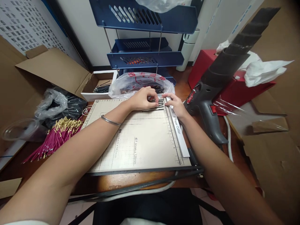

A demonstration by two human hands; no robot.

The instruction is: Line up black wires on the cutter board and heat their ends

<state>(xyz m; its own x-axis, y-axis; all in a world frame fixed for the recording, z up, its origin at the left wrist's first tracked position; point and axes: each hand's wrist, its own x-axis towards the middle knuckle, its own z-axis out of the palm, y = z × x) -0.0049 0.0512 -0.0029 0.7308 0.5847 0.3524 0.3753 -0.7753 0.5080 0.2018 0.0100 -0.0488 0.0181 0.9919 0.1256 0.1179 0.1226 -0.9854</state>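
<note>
A cream paper cutter board [147, 137] with printed grids lies on the wooden desk, a white strip [179, 134] marked "Paper Cutter" along its right side. Near the board's far right corner, several short black pieces [160, 104] lie side by side. My left hand [144, 99] is bent over them from the left, thumb and fingers curled at their left ends. My right hand [175, 105] rests at the strip's far end, fingers spread near the right ends of the pieces. Whether its fingertips press on any piece is too small to tell.
A plastic bag [140, 82] and white box [99, 95] of dark pieces stand behind the board. Magenta wires with gold tips [58, 134] lie left. A heat gun [211, 106] and red tissue box [248, 93] stand right, below blue shelves [145, 59].
</note>
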